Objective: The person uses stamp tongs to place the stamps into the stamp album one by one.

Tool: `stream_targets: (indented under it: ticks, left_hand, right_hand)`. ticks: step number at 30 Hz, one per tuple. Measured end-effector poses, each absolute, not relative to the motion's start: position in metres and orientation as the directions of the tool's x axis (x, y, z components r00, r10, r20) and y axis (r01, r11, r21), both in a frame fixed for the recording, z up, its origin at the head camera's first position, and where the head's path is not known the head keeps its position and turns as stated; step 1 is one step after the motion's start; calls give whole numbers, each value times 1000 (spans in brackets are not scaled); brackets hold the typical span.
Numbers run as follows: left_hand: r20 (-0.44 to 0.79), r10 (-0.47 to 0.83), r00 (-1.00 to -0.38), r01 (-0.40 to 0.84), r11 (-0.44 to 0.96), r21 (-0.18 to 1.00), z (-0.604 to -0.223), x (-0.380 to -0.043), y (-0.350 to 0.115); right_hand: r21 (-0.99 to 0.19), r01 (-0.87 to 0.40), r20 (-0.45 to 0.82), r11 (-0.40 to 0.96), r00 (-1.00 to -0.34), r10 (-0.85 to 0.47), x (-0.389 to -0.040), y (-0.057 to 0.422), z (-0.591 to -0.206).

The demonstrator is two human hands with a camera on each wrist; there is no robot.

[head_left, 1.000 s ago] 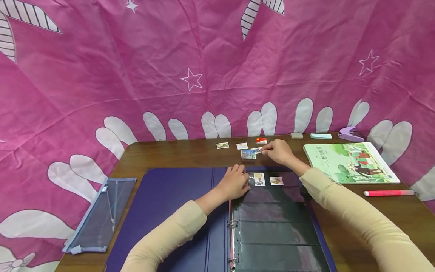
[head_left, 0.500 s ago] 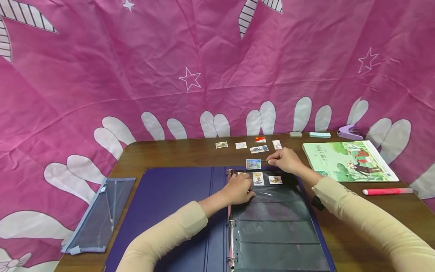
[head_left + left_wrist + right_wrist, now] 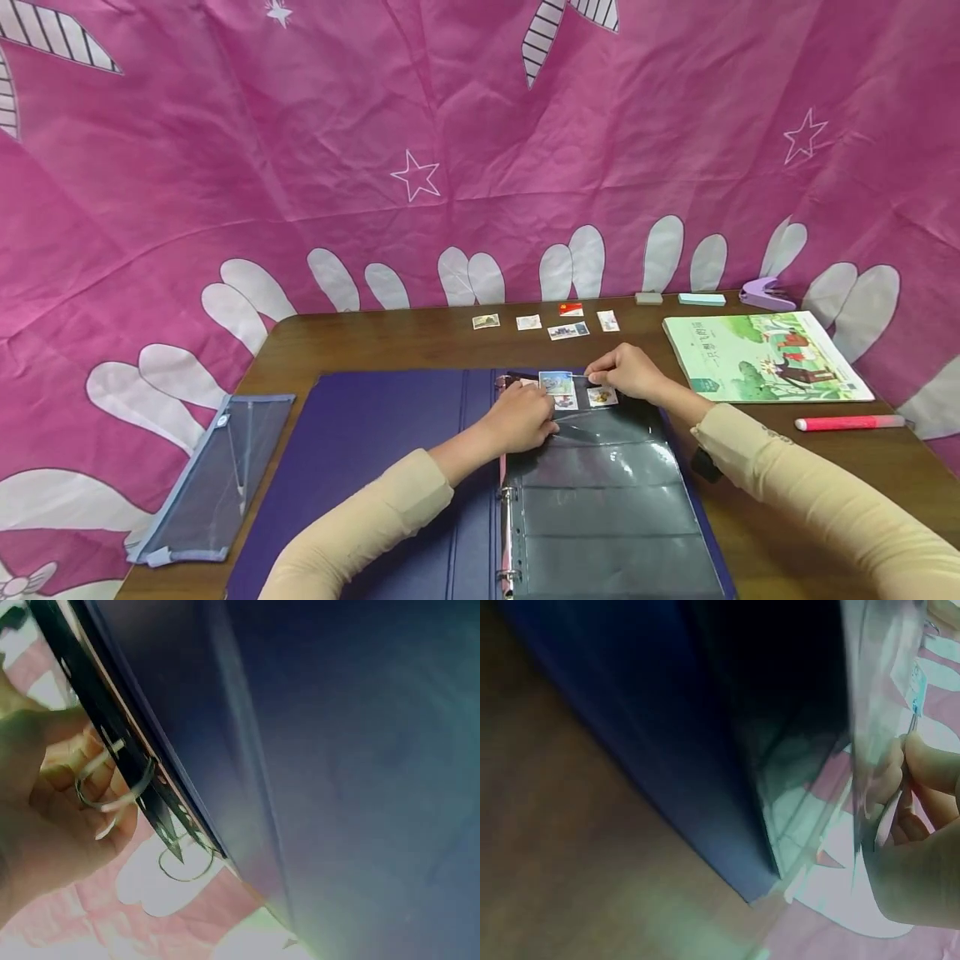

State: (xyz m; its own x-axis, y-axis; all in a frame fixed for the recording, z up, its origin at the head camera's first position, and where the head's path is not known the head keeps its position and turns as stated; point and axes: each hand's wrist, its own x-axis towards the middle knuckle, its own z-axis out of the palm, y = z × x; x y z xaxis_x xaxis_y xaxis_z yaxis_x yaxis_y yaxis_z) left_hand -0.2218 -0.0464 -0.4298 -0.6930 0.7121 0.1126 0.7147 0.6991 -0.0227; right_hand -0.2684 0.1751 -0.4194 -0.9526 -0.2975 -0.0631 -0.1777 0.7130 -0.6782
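A ring-bound stamp album [image 3: 397, 450] lies open, its dark pocket page [image 3: 611, 508] on the right. My left hand [image 3: 521, 417] is at the page's top pocket near the rings, thumb and fingers pinching its clear film. My right hand [image 3: 628, 372] holds slim metal tweezers [image 3: 887, 821] between thumb and fingers. At the tweezers' tip is a blue stamp [image 3: 556, 382], over the top pocket and overlapping a stamp [image 3: 566, 402] there. Another stamp [image 3: 602, 396] sits to its right in that row; one further left is partly hidden by my left hand.
Several loose stamps lie beyond the album, among them a red one [image 3: 572, 309] and a long one [image 3: 568, 331]. To the right are a green picture book [image 3: 765, 358], a red marker [image 3: 847, 423] and a purple stapler-like item [image 3: 767, 294]. A mesh pouch [image 3: 213, 475] lies left.
My right hand has lifted the blue stamp with the tweezers from the table and brought it toward me over the top pocket. My left hand has shifted slightly down the page.
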Motion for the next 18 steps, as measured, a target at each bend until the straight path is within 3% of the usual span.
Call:
stream_targets:
  ticks: [7,13,18]
  left_hand:
    - [43,671,-740,643,689,335,-434,-230,-65]
    - [49,685,-727,663,681,311,-432,-232,-65]
    - [49,686,-726,645,656,391,-428,-236,-63]
  right_hand:
    - [-738,-145,-138,659,-924,-357,-257,166,-434]
    - [-755,-187,-135,629,-893,-429,-252,165,-434]
    - [-756,-178,-159,631,-884,-439,-251,166,-429]
